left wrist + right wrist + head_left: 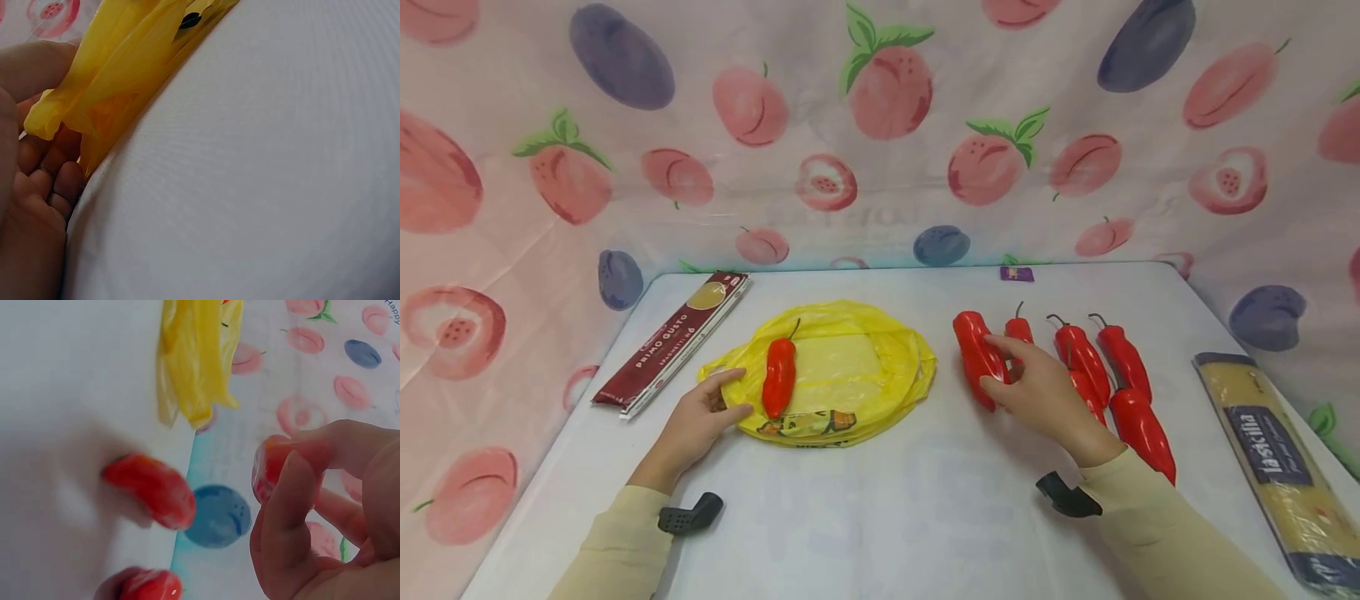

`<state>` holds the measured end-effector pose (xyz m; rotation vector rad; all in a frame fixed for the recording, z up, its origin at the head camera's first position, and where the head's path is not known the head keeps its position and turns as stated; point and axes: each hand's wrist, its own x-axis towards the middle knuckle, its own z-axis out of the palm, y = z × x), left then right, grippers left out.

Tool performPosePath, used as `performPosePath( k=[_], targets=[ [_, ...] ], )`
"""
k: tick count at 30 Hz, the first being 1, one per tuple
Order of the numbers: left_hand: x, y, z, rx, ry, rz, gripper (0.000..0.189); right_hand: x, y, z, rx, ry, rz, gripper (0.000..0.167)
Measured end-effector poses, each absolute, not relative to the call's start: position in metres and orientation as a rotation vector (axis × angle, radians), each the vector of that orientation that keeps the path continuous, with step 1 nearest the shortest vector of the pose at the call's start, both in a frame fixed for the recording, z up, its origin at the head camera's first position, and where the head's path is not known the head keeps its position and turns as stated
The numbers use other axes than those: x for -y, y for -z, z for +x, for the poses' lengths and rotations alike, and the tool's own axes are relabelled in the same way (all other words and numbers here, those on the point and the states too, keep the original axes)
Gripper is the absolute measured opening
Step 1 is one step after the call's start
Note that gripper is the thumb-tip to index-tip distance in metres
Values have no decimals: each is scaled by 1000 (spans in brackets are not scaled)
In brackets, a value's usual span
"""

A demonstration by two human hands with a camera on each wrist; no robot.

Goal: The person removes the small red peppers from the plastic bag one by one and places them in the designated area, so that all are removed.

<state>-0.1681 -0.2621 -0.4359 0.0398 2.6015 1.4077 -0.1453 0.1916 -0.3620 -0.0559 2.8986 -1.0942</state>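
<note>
A yellow plastic bag [842,358] lies spread on the white table, with one red pepper [779,379] on its left part, stem pointing away. My left hand [694,423] pinches the bag's left edge; in the left wrist view the thumb lies over a gathered yellow fold [109,81]. To the right of the bag, my right hand [1047,392] grips another red pepper [973,350] between thumb and fingers. The right wrist view shows that pepper [265,469] raised above the table. Beside the right hand lie several more glossy red peppers [1144,433], partly hidden by it.
A dark red spaghetti pack [673,342] lies at the table's left edge. Along the right edge is a clear and blue pasta pack [1270,450]. A small purple packet [1017,273] sits at the back edge. Fruit-printed cloth [880,183] hangs behind the table.
</note>
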Motion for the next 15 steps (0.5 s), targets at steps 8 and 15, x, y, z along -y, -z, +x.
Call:
performPosePath(
  k=[8, 15],
  targets=[
    [262, 436, -168, -2605, -1402, 38, 69, -213, 369, -131, -2886, 1104, 14, 70],
    [262, 436, -168, -2593, -1408, 32, 70, -224, 378, -121, -2902, 1047, 69, 73]
  ],
)
